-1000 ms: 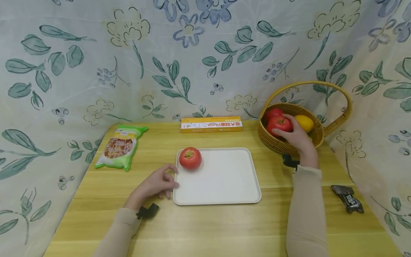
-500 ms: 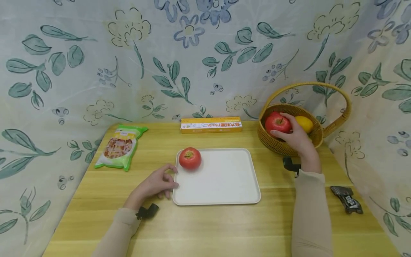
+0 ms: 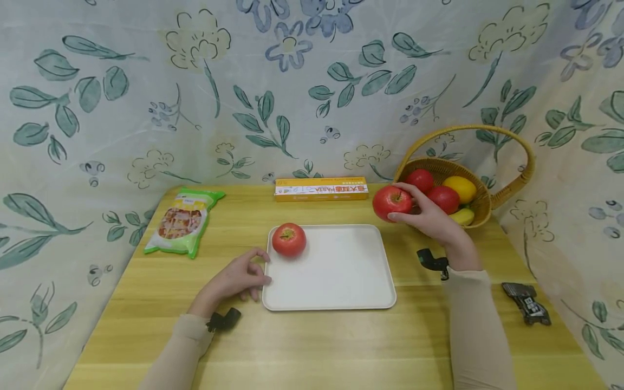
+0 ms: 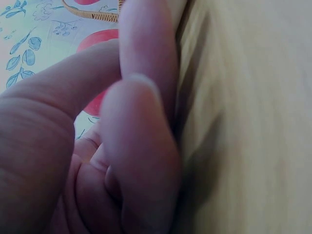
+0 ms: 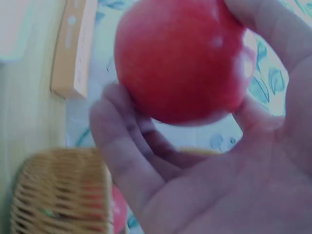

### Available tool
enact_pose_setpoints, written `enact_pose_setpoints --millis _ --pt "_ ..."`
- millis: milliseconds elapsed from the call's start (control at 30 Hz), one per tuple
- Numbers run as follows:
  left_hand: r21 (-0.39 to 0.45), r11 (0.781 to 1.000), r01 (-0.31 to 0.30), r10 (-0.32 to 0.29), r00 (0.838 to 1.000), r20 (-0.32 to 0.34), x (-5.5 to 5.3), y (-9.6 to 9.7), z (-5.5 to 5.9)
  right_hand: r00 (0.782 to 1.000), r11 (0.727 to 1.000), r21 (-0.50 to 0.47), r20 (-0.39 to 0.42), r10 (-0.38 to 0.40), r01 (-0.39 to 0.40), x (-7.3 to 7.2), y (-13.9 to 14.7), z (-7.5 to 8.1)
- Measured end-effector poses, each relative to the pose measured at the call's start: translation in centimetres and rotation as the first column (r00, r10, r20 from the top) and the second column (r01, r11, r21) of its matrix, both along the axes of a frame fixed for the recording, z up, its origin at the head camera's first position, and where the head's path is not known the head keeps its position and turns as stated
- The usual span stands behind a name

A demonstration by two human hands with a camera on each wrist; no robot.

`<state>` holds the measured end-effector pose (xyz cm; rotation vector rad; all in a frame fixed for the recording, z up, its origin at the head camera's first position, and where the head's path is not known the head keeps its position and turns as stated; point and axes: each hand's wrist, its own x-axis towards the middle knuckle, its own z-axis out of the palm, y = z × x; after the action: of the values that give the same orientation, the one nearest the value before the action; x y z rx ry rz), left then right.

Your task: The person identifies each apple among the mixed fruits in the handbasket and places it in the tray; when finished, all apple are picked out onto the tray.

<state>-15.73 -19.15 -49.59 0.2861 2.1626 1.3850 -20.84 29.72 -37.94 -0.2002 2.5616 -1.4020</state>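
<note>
My right hand (image 3: 429, 214) grips a red apple (image 3: 391, 203) in front of the wicker basket's left side. In the right wrist view, fingers and thumb curve around this apple (image 5: 180, 61), with the basket below it. At the left rim of a white rectangular tray (image 3: 336, 281) rests my left hand (image 3: 239, 276), its fingers loosely bent and its thumb and index fingertips at the edge. Another red apple (image 3: 289, 240) sits in the tray's upper left corner. The left wrist view is mostly filled by the hand's own fingers (image 4: 141, 151), partly hiding a red apple (image 4: 97, 41).
The handled wicker basket (image 3: 482, 208) at the back right contains red fruit (image 3: 443, 199), a yellow lemon (image 3: 460, 189) and a banana (image 3: 463, 217). A pasta box (image 3: 322, 189) lies behind the tray. A green snack bag (image 3: 182, 223) is left; a black wrapped packet (image 3: 527, 303) lies right.
My right hand has lifted the apple out of the basket and moved it left, uncovering the fruit left inside. The left hand and tray stay in place.
</note>
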Motion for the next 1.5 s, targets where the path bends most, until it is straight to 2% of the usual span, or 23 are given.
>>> enact_pose_setpoints --millis 133,333,533,667,933,1300,1400,1500 --pt "0.000 1.000 -0.001 0.001 1.000 -0.007 -0.1 0.0 0.0 0.994 0.994 -0.027 0.038 0.105 -0.104 0.1 -0.9 -1.0" --pt "0.011 1.000 -0.003 0.003 1.000 -0.003 0.0 -0.1 -0.2 0.963 0.967 -0.036 0.098 0.253 -0.250 -0.3 -2.0 -3.0" --pt "0.010 1.000 -0.006 0.006 1.000 -0.004 0.1 0.0 0.0 0.933 0.945 -0.004 0.155 0.323 -0.327 -0.6 -3.0 -4.3" --pt "0.010 1.000 -0.006 0.006 1.000 -0.002 0.0 0.0 0.0 0.923 0.934 0.034 0.173 0.345 -0.356 -0.8 -3.4 -4.9" --pt "0.024 1.000 -0.003 0.003 1.000 -0.008 0.0 -0.1 -0.2 0.919 0.924 0.110 0.203 0.339 -0.365 -0.8 -4.1 -5.5" --pt "-0.005 1.000 -0.004 0.004 1.000 -0.001 -0.1 0.0 -0.1 0.913 0.921 0.114 0.225 0.341 -0.372 -0.5 -3.8 -4.3" --pt "-0.005 1.000 -0.001 0.001 1.000 -0.001 -0.1 0.0 -0.1 0.930 0.934 0.119 0.196 0.312 -0.338 -0.1 -2.7 -3.1" --pt "-0.008 1.000 0.003 -0.003 1.000 -0.004 -0.1 0.0 -0.2 0.960 0.957 0.121 0.127 0.249 -0.264 0.3 -0.9 -1.6"
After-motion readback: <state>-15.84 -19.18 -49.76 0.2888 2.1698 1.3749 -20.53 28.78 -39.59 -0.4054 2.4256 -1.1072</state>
